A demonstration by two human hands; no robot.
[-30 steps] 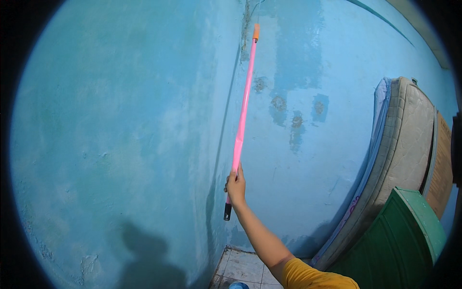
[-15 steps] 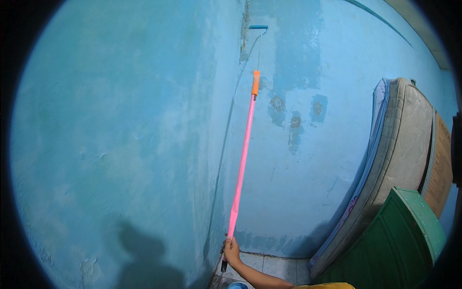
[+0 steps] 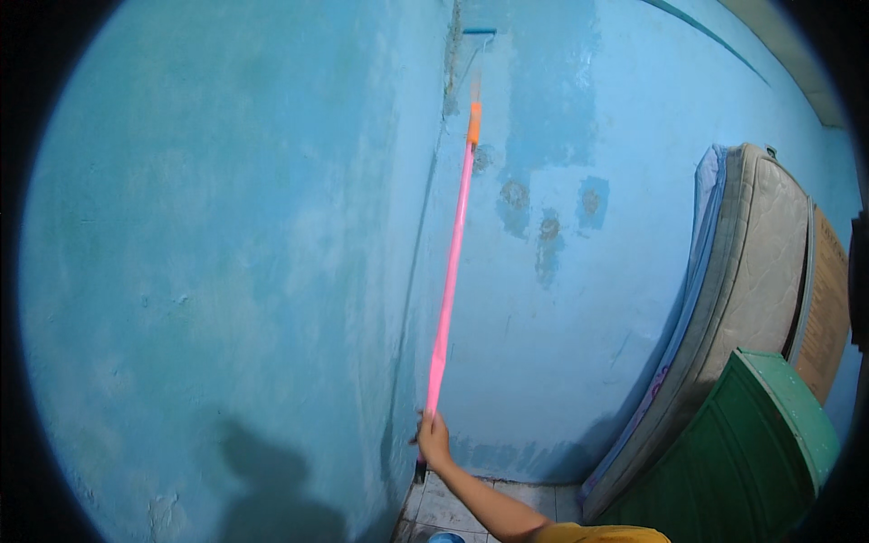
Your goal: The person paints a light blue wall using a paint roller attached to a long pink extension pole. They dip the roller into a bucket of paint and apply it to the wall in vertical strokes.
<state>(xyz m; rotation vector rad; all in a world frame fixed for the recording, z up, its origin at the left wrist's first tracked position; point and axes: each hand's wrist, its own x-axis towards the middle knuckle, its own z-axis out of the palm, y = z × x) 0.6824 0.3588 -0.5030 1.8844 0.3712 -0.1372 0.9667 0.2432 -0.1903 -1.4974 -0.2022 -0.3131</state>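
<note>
My right hand [image 3: 434, 442] is closed round the lower part of a long pink pole [image 3: 452, 271], just above its black end. An orange handle [image 3: 475, 125] is fixed at the top of the pole. From it a thin wire frame leads up to a blue paint roller [image 3: 479, 32]. The roller is against the upper part of the light blue back wall [image 3: 552, 362], close to the corner. Darker blue paint [image 3: 552, 100] covers a strip and several small patches there. My left hand is out of view.
A mattress [image 3: 760, 235] leans against the wall at the right, with a cardboard sheet [image 3: 826, 303] behind it and a green curved panel [image 3: 733, 452] in front. The left wall [image 3: 226, 226] stands close by. A blue container [image 3: 445, 538] shows at the lower edge on the tiled floor [image 3: 453, 507].
My right hand has moved up, pushing the pole and roller higher along the back wall. The view has shifted slightly.
</note>
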